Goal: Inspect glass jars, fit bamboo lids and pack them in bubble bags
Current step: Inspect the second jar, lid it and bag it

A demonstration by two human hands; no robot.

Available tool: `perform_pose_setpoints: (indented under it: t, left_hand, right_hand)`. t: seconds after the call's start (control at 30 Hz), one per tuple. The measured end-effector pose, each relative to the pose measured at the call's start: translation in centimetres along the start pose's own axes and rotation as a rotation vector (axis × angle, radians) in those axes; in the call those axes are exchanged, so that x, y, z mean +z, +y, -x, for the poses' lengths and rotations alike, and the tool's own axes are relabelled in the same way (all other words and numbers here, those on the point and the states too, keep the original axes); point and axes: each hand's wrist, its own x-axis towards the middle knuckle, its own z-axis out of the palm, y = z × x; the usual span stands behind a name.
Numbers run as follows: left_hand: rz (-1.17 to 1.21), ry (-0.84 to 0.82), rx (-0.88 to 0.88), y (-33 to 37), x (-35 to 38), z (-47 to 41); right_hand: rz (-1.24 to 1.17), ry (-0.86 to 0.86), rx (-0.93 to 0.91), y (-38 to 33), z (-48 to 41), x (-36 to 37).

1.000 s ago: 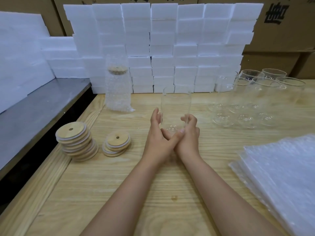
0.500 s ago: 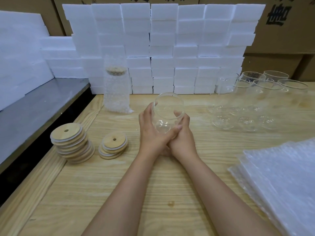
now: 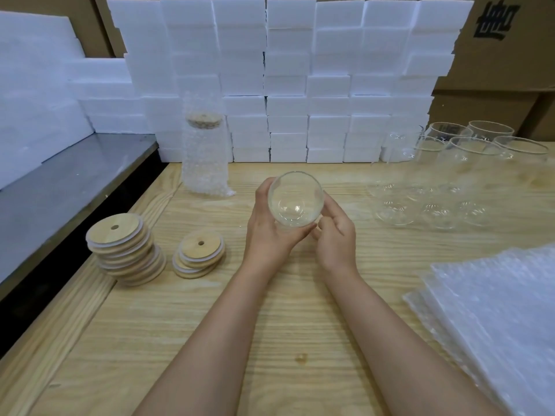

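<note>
I hold a clear glass jar [image 3: 295,199] over the middle of the wooden table [image 3: 270,325], tipped so its open mouth faces me. My left hand [image 3: 270,232] cups it from the left and below; my right hand [image 3: 335,235] steadies its right side. Two stacks of round bamboo lids with centre holes lie to the left, a tall one [image 3: 124,250] and a short one [image 3: 199,256]. Several empty glass jars [image 3: 450,181] stand at the right. A pile of bubble bags [image 3: 495,319] lies at the near right. One lidded jar in a bubble bag [image 3: 205,148] stands at the back.
A wall of white foam blocks [image 3: 288,79] lines the back of the table, with cardboard boxes [image 3: 495,70] behind it. A grey metal surface [image 3: 54,187] runs along the left, lower than the table, with more foam [image 3: 36,94] on it.
The jar stood upright on the table between my hands; both hands have lifted it and tilted its mouth toward me.
</note>
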Motion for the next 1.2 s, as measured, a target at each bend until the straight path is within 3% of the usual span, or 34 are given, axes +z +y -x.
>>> perform_pose_setpoints:
  t: [0.1, 0.37, 0.73, 1.0, 1.2]
  left_hand:
    - [-0.02, 0.006, -0.006, 0.0, 0.1, -0.1]
    - [-0.066, 0.052, -0.004, 0.1, 0.2, -0.2]
    - [-0.074, 0.046, 0.03, -0.6, 0.4, -0.3]
    - [-0.091, 0.03, 0.074, -1.1, 0.6, -0.4]
    - [-0.083, 0.026, 0.086, -1.3, 0.5, -0.5]
  right_hand:
    - [-0.139, 0.025, -0.056, -0.9, 0.9, 0.4]
    - [-0.144, 0.065, -0.125, -1.6, 1.0, 1.0]
    - [-0.224, 0.119, 0.088, -3.6, -0.6, 1.4]
    - [0.073, -0.029, 0.116, -4.3, -1.2, 1.0]
    - [0.142, 0.006, 0.058, -4.4, -1.2, 0.8]
